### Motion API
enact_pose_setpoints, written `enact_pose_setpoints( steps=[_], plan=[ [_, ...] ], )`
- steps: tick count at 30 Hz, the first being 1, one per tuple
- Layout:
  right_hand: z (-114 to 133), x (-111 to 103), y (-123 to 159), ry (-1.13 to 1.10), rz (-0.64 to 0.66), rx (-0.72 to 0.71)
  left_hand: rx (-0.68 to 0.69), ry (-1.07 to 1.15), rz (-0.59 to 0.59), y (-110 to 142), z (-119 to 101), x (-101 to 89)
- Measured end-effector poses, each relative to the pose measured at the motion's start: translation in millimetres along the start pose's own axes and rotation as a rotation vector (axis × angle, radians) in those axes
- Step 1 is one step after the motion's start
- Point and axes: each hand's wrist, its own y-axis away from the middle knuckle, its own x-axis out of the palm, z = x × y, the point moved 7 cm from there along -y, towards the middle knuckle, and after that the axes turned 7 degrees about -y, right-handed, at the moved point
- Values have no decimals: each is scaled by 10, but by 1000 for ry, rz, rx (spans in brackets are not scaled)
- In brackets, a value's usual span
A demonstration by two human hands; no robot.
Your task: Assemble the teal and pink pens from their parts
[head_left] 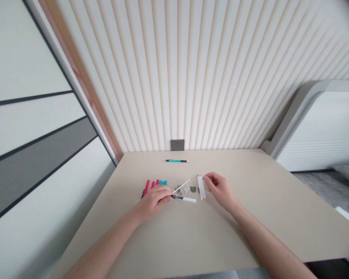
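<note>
My left hand point(156, 198) is closed around the black end of a white-and-black pen barrel point(189, 200), which points right. A thin white stick like a pen refill point(182, 186) slants up from the same fingers; whether they grip it too I cannot tell. My right hand point(219, 188) is pinched beside a bundle of white refill-like sticks point(201, 188), with something tiny and dark at its fingertips. Between the hands lie small grey pieces point(193, 189) and small whitish pieces point(186, 188). Red pen barrels point(146, 187) and teal parts point(163, 182) lie behind my left hand, partly covered.
A whole teal-and-black pen point(177, 161) lies toward the back of the beige table point(168, 240). Behind it rises a ribbed white wall with a dark socket point(177, 145). A cabinet point(40, 193) borders the left side, and a white headboard point(325, 124) stands at the right.
</note>
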Motion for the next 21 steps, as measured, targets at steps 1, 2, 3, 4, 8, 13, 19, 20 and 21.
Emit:
enact_pose_setpoints(
  steps=[1,2,3,4,8,13,19,20,21],
  plan=[
    [-1,-1,-6,115,19,-15,-2,-2,-3,2,5,-4],
    [-2,16,-8,218,48,-31,-3,-3,-6,3,9,-6],
    [-2,45,-7,304,84,-46,-3,-5,-8,3,12,-7],
    [-1,82,-3,373,121,-60,-3,-9,-9,2,13,-6],
    [7,201,16,545,211,-92,-2,-28,-10,-12,-8,-9],
    [0,261,22,617,238,-97,-4,-30,-5,-28,-50,-25],
    [-34,288,14,650,253,-88,9,-19,-7,-29,-45,-20],
    [-19,282,12,643,247,-96,12,-17,-8,-28,-41,-19],
    [6,272,12,629,239,-105,13,-16,-9,-27,-35,-17]
  ],
)
